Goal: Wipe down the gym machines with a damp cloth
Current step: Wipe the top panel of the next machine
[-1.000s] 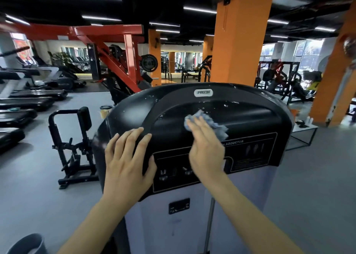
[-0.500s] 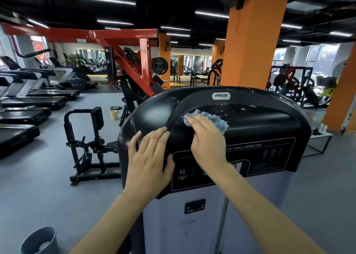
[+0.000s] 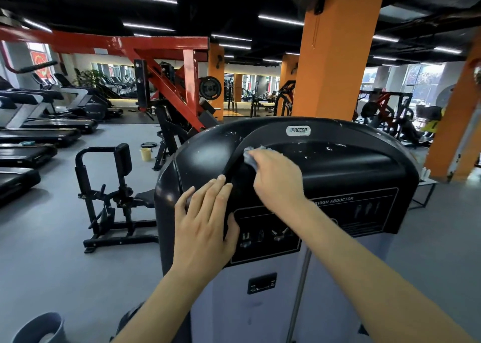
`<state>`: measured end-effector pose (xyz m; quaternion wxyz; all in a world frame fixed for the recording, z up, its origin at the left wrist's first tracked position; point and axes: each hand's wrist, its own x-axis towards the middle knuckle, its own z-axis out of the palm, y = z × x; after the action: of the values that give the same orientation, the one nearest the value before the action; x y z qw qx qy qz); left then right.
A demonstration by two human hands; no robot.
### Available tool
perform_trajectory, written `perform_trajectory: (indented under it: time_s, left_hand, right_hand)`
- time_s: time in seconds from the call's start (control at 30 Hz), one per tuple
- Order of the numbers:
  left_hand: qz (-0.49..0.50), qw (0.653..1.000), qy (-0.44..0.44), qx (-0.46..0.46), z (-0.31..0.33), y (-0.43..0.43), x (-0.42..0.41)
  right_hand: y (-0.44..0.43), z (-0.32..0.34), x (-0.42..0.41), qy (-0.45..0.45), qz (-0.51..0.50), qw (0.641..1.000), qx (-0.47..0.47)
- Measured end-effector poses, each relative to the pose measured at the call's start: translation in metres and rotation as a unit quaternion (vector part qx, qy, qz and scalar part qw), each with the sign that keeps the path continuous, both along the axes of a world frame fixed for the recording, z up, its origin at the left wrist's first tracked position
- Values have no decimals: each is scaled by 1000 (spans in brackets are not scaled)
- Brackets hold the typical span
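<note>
My right hand [image 3: 276, 181] is pressing the bunched blue-grey cloth [image 3: 250, 156] against the curved ridge near the top of the black machine cover [image 3: 351, 165], fingers curling over it, while my left hand [image 3: 205, 223] is lying flat, fingers straight, on the cover's left side.

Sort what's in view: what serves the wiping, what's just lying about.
Job: cloth; right hand gripping it; left hand resting flat on the black machine cover.
Lying about: yellow cup; weight plate on the floor; treadmills.
</note>
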<state>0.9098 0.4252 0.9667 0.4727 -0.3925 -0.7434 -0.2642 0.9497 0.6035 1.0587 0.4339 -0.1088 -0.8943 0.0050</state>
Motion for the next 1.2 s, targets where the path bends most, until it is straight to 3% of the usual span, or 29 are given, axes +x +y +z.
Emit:
perform_trajectory:
  time_s: [0.07,0.17,0.27,0.43,0.63,0.8,1.03,1.2]
  left_hand:
    - [4,1000,4,1,-2,2,1]
    - [10,1000,5,11,0,4,4]
    - [9,999,14,32,9,7,4]
    - [21,999,17,39,11,15,-3]
    - [39,999,5,-1,7,17,-3]
    - [51,998,7,-29,12,9,-1]
    - [39,999,1,-37,26,34,4]
    - [39,997,0,-63,28,63,10]
  right_hand:
    - [10,17,-8,-55,-42,997,-28]
    - [-4,12,-2,-39,-47,998,-28]
    - [-24,-19,15,23,27,999,-12]
    - [-15,-28,26,35,113,993,20]
    - [33,25,3,-133,0,990,-48]
    - [37,21,-9,-112,-31,991,-71]
    - [16,4,21,-73,83,994,1]
    - [63,34,8,-176,38,983,-30]
